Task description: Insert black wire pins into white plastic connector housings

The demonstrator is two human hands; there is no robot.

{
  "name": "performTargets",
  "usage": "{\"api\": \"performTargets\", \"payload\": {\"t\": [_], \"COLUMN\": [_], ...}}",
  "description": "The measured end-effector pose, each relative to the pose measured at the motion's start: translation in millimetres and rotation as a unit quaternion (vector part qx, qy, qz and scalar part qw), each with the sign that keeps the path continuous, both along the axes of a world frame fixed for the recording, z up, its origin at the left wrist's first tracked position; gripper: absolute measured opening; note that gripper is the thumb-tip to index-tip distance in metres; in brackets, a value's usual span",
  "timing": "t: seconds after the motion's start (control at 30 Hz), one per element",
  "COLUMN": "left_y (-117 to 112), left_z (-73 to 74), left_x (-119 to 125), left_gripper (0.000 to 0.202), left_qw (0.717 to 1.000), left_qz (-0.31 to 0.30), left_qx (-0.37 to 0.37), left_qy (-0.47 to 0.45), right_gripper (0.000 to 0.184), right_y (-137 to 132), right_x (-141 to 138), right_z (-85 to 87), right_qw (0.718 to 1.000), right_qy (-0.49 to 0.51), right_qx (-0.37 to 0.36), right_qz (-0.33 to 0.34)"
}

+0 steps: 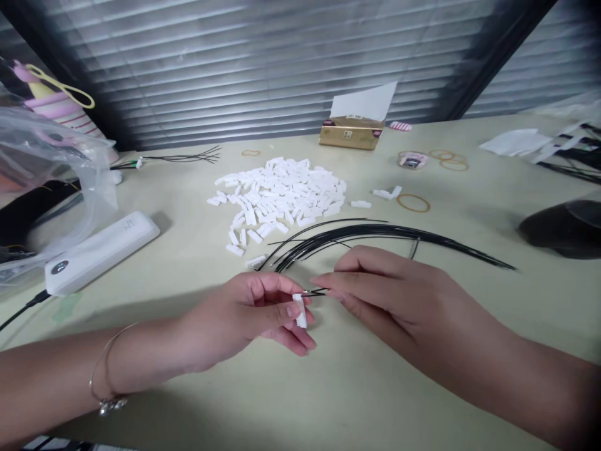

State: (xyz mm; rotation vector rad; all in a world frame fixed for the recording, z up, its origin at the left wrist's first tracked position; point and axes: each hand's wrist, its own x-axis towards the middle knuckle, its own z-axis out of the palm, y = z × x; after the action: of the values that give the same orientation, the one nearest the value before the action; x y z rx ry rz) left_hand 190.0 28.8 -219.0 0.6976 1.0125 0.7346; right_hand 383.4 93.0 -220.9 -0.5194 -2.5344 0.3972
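White plastic connector (299,311) pinched by nearly closed left-hand fingers (277,311) | wire ends (313,292) gripped by right-hand fingers (328,282), almost touching it | loose connector pile (277,191), black wire bundle (375,235) lie beyond fingers
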Motion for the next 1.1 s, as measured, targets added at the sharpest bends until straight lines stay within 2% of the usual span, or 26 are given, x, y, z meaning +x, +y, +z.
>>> {"api": "performTargets", "payload": {"t": [0.2, 0.53, 0.77, 0.9, 1.1], "left_y": [1.0, 0.0, -0.4, -0.1, -0.7], "left_z": [0.6, -1.1, -2.2, -2.4, -3.7], "left_x": [-0.1, 0.4, 0.1, 0.3, -0.6], "left_gripper": [0.006, 0.007, 0.008, 0.008, 0.008], "left_qw": [1.0, 1.0, 1.0, 1.0, 0.999], "left_qz": [0.005, 0.004, 0.003, 0.01, -0.005], "left_qx": [-0.006, -0.001, 0.006, 0.006, 0.011], "left_qy": [0.004, 0.011, 0.029, 0.018, 0.053], "right_gripper": [0.014, 0.019, 0.024, 0.025, 0.026], "right_y": [-2.8, -4.1, -6.7, -5.6, -8.4], "right_x": [0.5, 0.0, 1.8, 2.8, -0.1], "right_z": [-4.0, -5.0, -1.2, 0.1, -1.9], "right_qw": [0.999, 1.0, 0.999, 0.999, 0.999], "right_qy": [0.043, 0.009, -0.028, -0.032, -0.034], "right_qx": [-0.009, -0.011, 0.021, 0.016, 0.023], "right_qz": [-0.011, 0.018, 0.022, 0.013, 0.019]}}
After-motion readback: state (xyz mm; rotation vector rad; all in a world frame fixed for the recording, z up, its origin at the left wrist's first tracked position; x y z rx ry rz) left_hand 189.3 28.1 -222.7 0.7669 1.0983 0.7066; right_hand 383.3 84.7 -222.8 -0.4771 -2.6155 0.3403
